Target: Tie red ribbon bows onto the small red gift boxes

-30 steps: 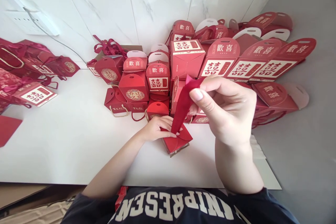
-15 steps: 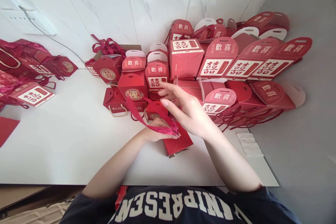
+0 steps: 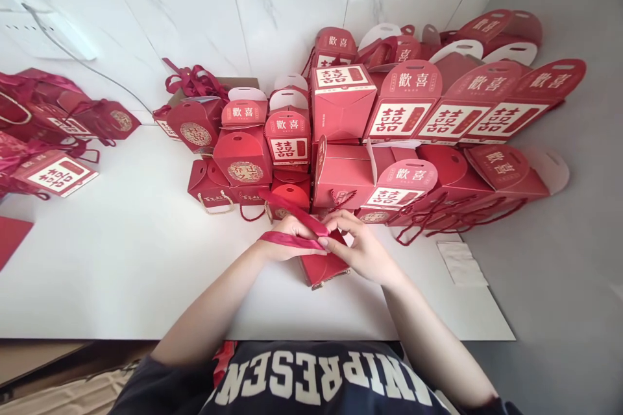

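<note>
A small red gift box (image 3: 323,267) lies on the white table (image 3: 121,272) in front of me. My left hand (image 3: 287,240) rests on its left side, fingers closed on a dark red ribbon (image 3: 287,206) that crosses the top of the box. My right hand (image 3: 357,245) meets it from the right, fingers curled and pinching the same ribbon over the box. The part of the ribbon under my fingers is hidden.
A heap of red gift boxes with white labels (image 3: 403,123) fills the back of the table and spreads right. More red boxes and bags (image 3: 53,136) lie at the far left. A white paper slip (image 3: 461,263) sits near the right edge. Marble wall behind.
My right hand came down from holding the ribbon raised and now meets my left hand on the box. The ribbon now lies low across the box.
</note>
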`<control>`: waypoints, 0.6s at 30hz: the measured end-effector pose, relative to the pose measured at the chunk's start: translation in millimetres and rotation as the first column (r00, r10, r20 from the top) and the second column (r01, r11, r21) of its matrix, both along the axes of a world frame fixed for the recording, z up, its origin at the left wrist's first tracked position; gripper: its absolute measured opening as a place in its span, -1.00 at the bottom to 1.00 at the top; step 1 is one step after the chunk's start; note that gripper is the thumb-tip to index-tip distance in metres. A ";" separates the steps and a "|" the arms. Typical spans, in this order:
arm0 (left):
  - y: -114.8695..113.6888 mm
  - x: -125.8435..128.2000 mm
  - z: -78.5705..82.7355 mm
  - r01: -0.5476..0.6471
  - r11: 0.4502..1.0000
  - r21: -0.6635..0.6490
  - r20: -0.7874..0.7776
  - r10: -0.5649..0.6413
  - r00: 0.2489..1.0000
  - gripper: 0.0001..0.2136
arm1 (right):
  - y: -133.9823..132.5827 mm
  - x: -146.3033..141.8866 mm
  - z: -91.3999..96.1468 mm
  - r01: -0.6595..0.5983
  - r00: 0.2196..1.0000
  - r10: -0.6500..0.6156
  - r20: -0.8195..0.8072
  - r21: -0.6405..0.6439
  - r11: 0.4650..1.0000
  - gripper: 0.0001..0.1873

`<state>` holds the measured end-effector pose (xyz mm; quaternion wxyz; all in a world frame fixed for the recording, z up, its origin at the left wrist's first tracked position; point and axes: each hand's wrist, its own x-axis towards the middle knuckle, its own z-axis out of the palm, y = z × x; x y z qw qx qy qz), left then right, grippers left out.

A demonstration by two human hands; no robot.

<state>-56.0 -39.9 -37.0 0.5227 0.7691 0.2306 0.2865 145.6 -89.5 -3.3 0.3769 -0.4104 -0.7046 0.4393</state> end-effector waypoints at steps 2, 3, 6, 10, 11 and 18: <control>-0.8 0.7 1.8 0.035 0.999 -0.019 0.045 -0.035 0.998 -0.86 | 7.9 8.0 -2.3 -0.079 0.985 0.056 -0.160 -0.144 0.986 -0.75; -0.7 1.0 1.8 0.051 0.999 -0.009 0.062 -0.050 0.997 -0.86 | 10.8 13.3 -3.3 -0.108 0.971 0.061 -0.231 -0.197 0.974 -0.73; 1.0 1.0 1.4 0.024 0.999 0.033 0.059 -0.026 0.998 -0.87 | 15.4 29.1 -3.9 -0.156 0.917 0.061 -0.393 -0.214 0.964 -0.71; 3.5 -0.4 10.2 0.032 0.998 -0.061 -0.025 -0.034 0.999 -0.86 | 15.9 37.2 8.5 -0.192 0.881 0.151 -0.448 -0.046 0.980 -0.67; 4.2 -0.7 14.6 0.038 0.995 -0.095 -0.055 -0.043 0.998 -0.85 | 15.3 36.2 14.8 -0.207 0.883 0.184 -0.431 -0.005 0.978 -0.67; 13.9 4.6 41.6 0.042 0.999 -0.007 -0.249 -0.043 0.967 -0.81 | 0.4 -3.9 70.5 -0.467 0.854 0.503 -0.135 0.229 0.854 -0.70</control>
